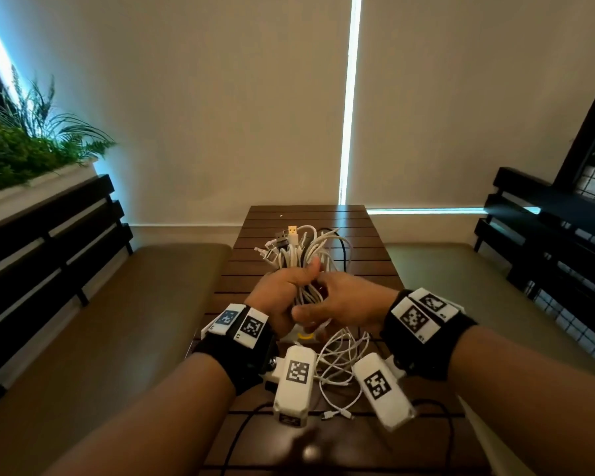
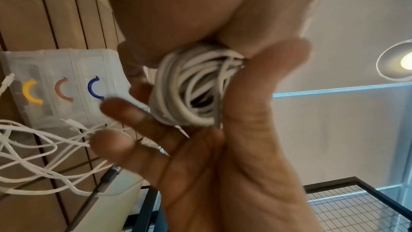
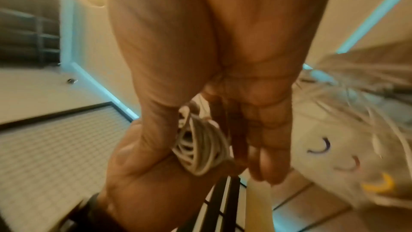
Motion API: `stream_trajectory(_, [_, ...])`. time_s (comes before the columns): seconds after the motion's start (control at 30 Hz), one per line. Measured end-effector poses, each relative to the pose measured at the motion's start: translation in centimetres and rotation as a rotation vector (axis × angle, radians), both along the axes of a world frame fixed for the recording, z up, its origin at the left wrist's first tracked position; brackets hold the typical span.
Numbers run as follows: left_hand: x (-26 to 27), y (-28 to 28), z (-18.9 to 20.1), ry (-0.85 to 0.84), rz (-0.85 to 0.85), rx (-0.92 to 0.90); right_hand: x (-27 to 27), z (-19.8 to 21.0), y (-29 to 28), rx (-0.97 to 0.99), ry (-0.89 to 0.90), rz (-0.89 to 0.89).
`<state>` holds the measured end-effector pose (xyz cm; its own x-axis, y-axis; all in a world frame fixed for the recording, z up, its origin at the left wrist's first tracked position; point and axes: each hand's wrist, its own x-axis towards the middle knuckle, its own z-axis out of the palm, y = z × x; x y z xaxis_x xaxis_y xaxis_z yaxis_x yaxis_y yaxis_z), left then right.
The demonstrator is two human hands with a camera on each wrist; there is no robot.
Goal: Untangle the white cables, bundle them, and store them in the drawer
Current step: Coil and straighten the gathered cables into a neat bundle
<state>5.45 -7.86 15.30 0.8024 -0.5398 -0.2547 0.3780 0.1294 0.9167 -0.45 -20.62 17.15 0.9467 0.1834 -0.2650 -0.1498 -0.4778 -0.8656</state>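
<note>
A coiled bundle of white cables (image 1: pixel 303 255) is held upright above the wooden table (image 1: pixel 289 214), its USB plugs (image 1: pixel 291 231) sticking up at the top. My left hand (image 1: pixel 282 290) grips the bundle's middle, thumb raised against it. My right hand (image 1: pixel 351 300) curls round the lower part from the right. In the left wrist view the coil (image 2: pixel 191 85) sits between my left thumb (image 2: pixel 256 77) and the right hand above it. The right wrist view shows the coil (image 3: pixel 200 147) between both hands. A small translucent drawer unit (image 2: pixel 55 63) (image 3: pixel 334 156) with yellow, pink and blue handles stands under the hands; only its yellow handle (image 1: pixel 305 336) shows from the head.
Loose white cables (image 1: pixel 340 365) (image 2: pixel 33 147) lie tangled on the near part of the table. A black cable (image 1: pixel 344 249) loops behind the bundle. Cushioned benches flank the table at left (image 1: pixel 117 321) and right (image 1: pixel 461 269). Plants (image 1: pixel 21 142) stand far left.
</note>
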Motion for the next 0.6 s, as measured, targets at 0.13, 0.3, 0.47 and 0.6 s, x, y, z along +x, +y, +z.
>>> stream_trajectory(0.13, [0.0,-0.1,-0.3,-0.084,-0.043,0.121,0.7,-0.9,0.3,0.091,-0.016,0.002])
stream_trajectory(0.3, [-0.4,0.5,-0.6,-0.086,-0.092,0.063,0.8,-1.4,1.0,0.022,-0.016,-0.03])
stream_trajectory(0.47, [-0.2,0.6,-1.6,-0.184,-0.064,0.094,0.8,-1.6,1.3,0.052,-0.008,-0.016])
stream_trajectory(0.6, [-0.3,1.0,-1.4,-0.192,-0.071,0.088,0.4,-2.7,1.9,0.245,0.064,-0.077])
